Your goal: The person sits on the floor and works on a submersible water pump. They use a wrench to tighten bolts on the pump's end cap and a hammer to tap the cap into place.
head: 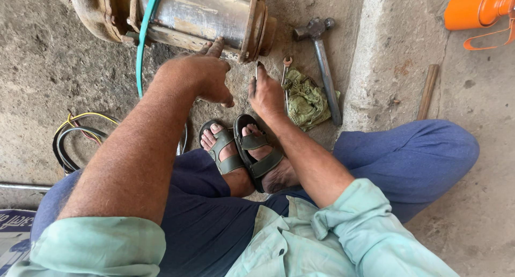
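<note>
Large rusty cylindrical metal motor housing (198, 14): lies on its side on the rough concrete floor (43, 68) at the top of the view, flanged end facing right.

Turquoise hose (142, 41): runs down over the housing's left part and on past the left forearm.

Left hand (201, 76): fingers spread and extended, fingertips touching the lower edge of the housing near its flange; gripping nothing.

Right hand (266, 94): just below the flange, fingers pinched around a thin dark rod-like tool (257, 72) pointing up toward the housing; what kind of tool cannot be told.

Steel hammer with grey handle (323, 60): on the floor to the right of the housing, head uppermost.

Crumpled green rag (306, 100): beside the hammer handle, just right of the right hand.

Coil of black and yellow cable (80, 140): on the floor at left.

Orange plastic vessel (477, 9): top right corner.

Small open-ended spanner (286, 68): between the right hand and the hammer, partly on the rag.
</note>
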Demonstrator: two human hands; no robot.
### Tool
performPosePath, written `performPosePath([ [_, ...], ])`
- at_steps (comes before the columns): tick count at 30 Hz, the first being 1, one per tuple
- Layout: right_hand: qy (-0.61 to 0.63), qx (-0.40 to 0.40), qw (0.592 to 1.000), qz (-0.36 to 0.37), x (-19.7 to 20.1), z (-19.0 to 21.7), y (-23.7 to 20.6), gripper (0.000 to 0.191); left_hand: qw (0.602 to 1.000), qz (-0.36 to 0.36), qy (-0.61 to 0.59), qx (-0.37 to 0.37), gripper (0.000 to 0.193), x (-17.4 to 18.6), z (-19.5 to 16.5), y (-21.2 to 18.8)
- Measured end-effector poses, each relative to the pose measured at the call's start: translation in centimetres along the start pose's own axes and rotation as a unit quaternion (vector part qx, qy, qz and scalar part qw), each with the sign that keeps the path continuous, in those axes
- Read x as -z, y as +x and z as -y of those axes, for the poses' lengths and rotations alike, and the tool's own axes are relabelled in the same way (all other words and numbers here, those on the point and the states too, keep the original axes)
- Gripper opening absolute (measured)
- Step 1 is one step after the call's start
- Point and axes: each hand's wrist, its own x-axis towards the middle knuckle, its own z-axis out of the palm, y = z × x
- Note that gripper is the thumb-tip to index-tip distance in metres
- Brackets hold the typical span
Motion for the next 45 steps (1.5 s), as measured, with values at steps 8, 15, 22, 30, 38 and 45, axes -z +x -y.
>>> performPosePath([
  [8,0.547,-0.411,0.677,0.271,8.4,-1.0,6.6,0.017,0.999,0.014,-0.029,0.019,0.089,0.4,-0.4,-0.9],
  [15,0.406,-0.365,0.797,0.259,8.7,0.2,4.2,0.022,0.999,0.007,-0.043,0.017,0.093,1.1,-0.5,-2.0],
  [22,0.23,-0.317,0.874,0.288,8.9,-1.1,4.4,0.042,1.0,0.008,-0.017,0.001,0.092,0.6,0.1,-0.7],
  [30,0.336,-0.438,0.791,0.264,12.7,-2.2,4.5,0.049,1.0,0.01,-0.02,0.012,0.092,0.8,0.0,-1.0],
  [38,0.128,-0.063,0.976,0.162,2.5,-3.3,-0.9,0.024,1.0,-0.003,-0.003,-0.003,0.092,0.5,-0.2,-0.5],
  [45,0.044,-0.061,0.994,0.075,-1.6,-1.9,-2.3,0.024,1.0,-0.003,-0.018,0.002,0.093,0.2,0.0,-0.1],
])
